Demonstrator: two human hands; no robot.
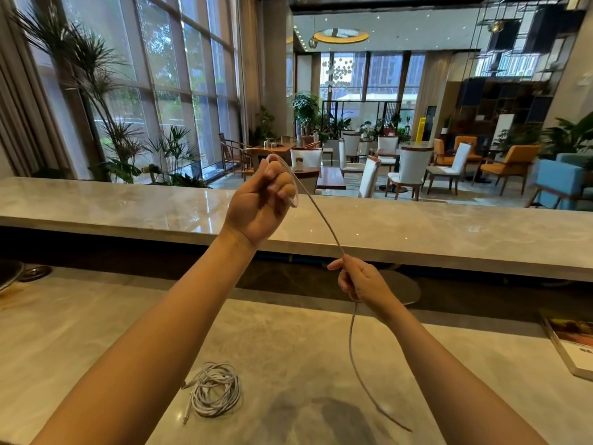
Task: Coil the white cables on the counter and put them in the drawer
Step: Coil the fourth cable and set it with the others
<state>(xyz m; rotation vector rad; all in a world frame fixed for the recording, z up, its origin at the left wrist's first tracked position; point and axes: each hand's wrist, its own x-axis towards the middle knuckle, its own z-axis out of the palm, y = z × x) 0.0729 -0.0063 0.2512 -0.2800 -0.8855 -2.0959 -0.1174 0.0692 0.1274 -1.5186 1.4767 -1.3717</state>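
Observation:
My left hand [261, 200] is raised above the counter, fingers closed around a loop of a white cable [321, 216]. That cable runs down and right to my right hand [359, 279], which pinches it between thumb and fingers. Below the right hand the cable hangs loose, and its free end trails, blurred, over the near counter [321, 364]. A second white cable [215, 393] lies coiled in a loose bundle on the near counter, below my left forearm, with its plug ends sticking out to the left. No drawer is in view.
A raised marble ledge [449, 232] runs across behind the near counter. A book [574, 345] lies at the counter's right edge. A dark round object [19, 274] sits at the far left. Beyond are lobby tables, chairs and plants.

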